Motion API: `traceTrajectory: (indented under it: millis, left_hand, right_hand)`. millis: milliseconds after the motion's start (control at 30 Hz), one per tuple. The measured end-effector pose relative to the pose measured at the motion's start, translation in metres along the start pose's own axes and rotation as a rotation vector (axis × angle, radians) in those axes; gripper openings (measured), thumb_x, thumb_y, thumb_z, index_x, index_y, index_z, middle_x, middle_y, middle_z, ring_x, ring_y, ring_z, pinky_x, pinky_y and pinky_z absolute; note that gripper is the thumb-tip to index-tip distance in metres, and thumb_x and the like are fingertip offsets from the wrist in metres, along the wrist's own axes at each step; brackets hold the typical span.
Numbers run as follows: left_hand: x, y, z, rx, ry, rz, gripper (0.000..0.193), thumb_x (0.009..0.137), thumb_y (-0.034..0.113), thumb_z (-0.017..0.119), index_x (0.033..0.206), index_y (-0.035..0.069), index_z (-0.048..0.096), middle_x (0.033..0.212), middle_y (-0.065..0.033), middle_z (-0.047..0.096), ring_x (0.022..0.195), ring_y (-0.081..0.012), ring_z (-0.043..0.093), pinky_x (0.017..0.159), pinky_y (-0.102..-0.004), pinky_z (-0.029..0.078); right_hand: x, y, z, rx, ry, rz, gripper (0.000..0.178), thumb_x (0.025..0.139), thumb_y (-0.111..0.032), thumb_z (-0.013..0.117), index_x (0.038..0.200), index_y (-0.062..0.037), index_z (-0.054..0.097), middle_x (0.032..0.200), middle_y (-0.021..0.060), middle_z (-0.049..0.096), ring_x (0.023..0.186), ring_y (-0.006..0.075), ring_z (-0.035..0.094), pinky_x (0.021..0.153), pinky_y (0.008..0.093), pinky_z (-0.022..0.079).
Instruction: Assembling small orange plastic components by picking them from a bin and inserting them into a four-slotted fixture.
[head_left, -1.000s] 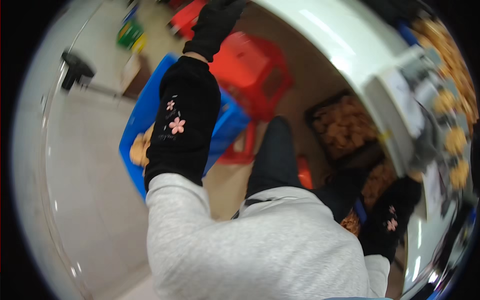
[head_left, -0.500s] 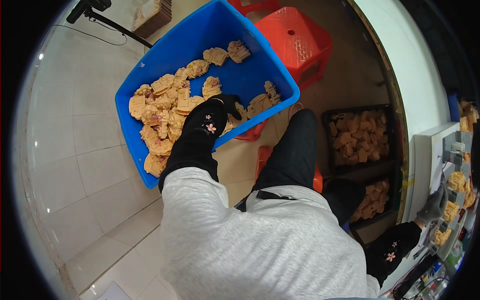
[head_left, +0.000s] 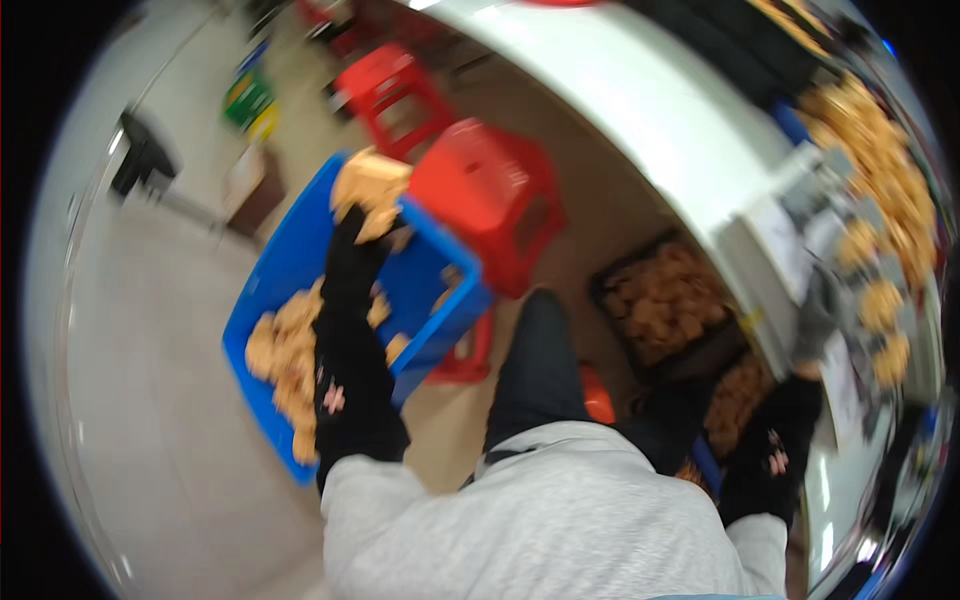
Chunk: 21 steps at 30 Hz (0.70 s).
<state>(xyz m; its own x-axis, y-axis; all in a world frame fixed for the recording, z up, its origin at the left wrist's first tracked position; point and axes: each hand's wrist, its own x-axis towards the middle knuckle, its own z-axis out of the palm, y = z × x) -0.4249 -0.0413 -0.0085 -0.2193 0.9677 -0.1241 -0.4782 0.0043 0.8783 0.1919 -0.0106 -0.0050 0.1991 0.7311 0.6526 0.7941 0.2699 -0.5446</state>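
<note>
Roughly, from the held pieces outward:
Pieces: a clump of orange-tan pieces (head_left: 372, 192) sits at the far end of the left hand (head_left: 352, 240), above the far rim of the blue tub.
Left fingers: gloved in black and blurred by motion; they seem closed around the clump, though single fingers cannot be made out.
Blue tub: the blue tub (head_left: 275, 290) lies under the left forearm, with more orange-tan pieces heaped in its near left half.
Tub edges: its right rim sits just beside a red stool (head_left: 490, 200); its left and near rims face bare pale floor (head_left: 130, 380).
Open room: the floor to the left is the widest free stretch; a second red stool (head_left: 395, 95) stands beyond.
Right hand: the right hand (head_left: 815, 320), in a grey glove, rests at the edge of the white counter (head_left: 640, 110); whether its fingers are apart or together cannot be told.
Right side: a dark tray of orange-tan pieces (head_left: 665, 300) lies below the counter's edge, close to the person's dark trouser leg (head_left: 535, 370).
</note>
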Motion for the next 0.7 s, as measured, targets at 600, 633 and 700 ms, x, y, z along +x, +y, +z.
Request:
traceTrajectory:
  millis: [600,633,700]
  left_hand:
    - [0.041,-0.085,0.33,-0.756,-0.686,-0.373,0.051,0.084,0.029,0.044,0.123,-0.002,0.035,0.108,-0.0215,0.047,0.085,-0.0272,0.052,0.062,-0.026,0.048]
    - [0.031,-0.078,0.345,-0.818,-0.662,-0.54,0.051,0.084,0.03,0.045,0.121,-0.003,0.036,0.104,-0.0199,0.048,0.083,-0.0254,0.052,0.063,-0.0262,0.048]
    - [0.042,-0.078,0.365,-0.81,-0.865,-0.613,0.046,0.085,0.032,0.046,0.116,-0.002,0.04,0.098,-0.0159,0.048,0.08,-0.0202,0.051,0.058,-0.0232,0.047]
  right_hand:
    - [0.04,-0.09,0.037,0.769,0.018,0.511,0.045,0.069,-0.007,0.058,0.114,-0.0048,0.051,0.096,0.0072,0.06,0.08,0.012,0.056,0.073,0.0244,0.046]
    - [0.036,-0.087,0.032,0.787,-0.026,0.519,0.046,0.068,-0.004,0.057,0.114,-0.0048,0.051,0.098,0.0059,0.059,0.077,0.0096,0.054,0.071,0.0228,0.045]
    - [0.036,-0.083,0.033,0.801,-0.001,0.441,0.047,0.068,-0.004,0.057,0.114,-0.0047,0.05,0.098,0.0063,0.059,0.077,0.0096,0.054,0.071,0.0226,0.045]
